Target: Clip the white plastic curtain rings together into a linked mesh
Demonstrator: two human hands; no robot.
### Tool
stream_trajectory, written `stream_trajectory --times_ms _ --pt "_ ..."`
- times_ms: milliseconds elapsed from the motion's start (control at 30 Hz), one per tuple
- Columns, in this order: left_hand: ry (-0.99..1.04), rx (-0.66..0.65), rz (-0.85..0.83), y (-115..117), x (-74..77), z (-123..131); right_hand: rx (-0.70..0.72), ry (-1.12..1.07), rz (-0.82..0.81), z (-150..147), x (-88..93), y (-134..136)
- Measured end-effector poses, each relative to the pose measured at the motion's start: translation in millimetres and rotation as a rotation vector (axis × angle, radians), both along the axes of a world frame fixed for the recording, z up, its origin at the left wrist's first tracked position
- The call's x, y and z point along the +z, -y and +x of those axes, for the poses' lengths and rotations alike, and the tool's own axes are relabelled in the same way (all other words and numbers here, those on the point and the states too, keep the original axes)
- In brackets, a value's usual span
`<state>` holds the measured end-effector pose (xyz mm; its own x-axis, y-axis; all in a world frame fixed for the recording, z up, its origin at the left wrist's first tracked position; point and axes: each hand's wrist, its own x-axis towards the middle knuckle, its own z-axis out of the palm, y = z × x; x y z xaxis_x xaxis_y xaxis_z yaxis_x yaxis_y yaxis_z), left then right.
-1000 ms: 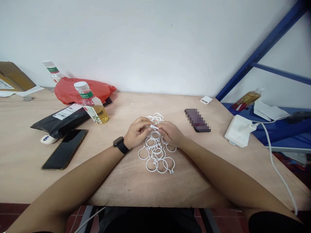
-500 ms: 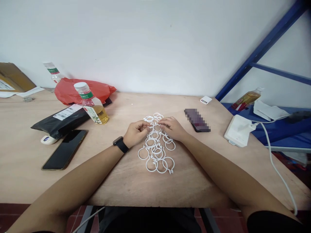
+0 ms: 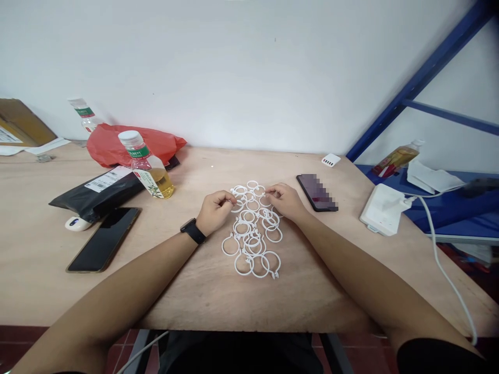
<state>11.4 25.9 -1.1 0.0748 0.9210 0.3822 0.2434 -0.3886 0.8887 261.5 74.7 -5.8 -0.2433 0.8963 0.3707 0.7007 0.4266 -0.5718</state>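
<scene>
Several white plastic curtain rings (image 3: 254,243) with small eyelets lie in a loose, overlapping cluster on the wooden table (image 3: 202,306). At the far left side of the cluster is my left hand (image 3: 213,212), with a dark watch (image 3: 192,230) on its wrist. Its thumb and index finger are pinched at the edge of a curtain ring (image 3: 236,211). Opposite it, my right hand (image 3: 286,201) has curled fingers, and the thumb and fingertips close at another ring beside the upper right of the cluster. The fingers partly hide both contact points.
To the left lie a phone (image 3: 103,241), a black parcel (image 3: 97,195), a drink bottle (image 3: 146,166) and a red bag (image 3: 117,143). On the right are another phone (image 3: 315,195), a white power strip (image 3: 381,210) with a cable, and a small white charger (image 3: 330,160).
My hands have moved apart, the right one shifting rightward and the left slightly left. Rings at the far end of the cluster have spread out and show more.
</scene>
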Motion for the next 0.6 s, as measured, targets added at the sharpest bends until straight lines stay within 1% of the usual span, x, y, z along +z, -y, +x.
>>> stream_trajectory --times_ms 67,167,267,333,467,600 --pt "-0.022 0.006 0.015 0.5 2.0 -0.4 -0.018 0.066 -0.036 1.5 0.5 -2.5" --pt "-0.056 -0.011 0.037 1.4 5.1 -1.1 -0.004 0.178 -0.064 1.0 1.3 -4.4" --pt "-0.081 -0.025 0.038 2.2 7.1 -1.4 -0.014 0.180 -0.059 0.1 0.8 -3.5" --pt "-0.091 -0.039 0.026 2.5 7.4 -1.5 -0.065 0.100 -0.075 0.4 -0.1 -2.0" --pt "-0.104 -0.077 0.041 2.3 6.8 -1.4 -0.173 -0.145 -0.096 2.8 -2.7 -1.7" --pt "-0.113 -0.102 0.088 1.8 5.7 -1.6 -0.195 -0.321 -0.071 4.5 -6.1 -6.4"
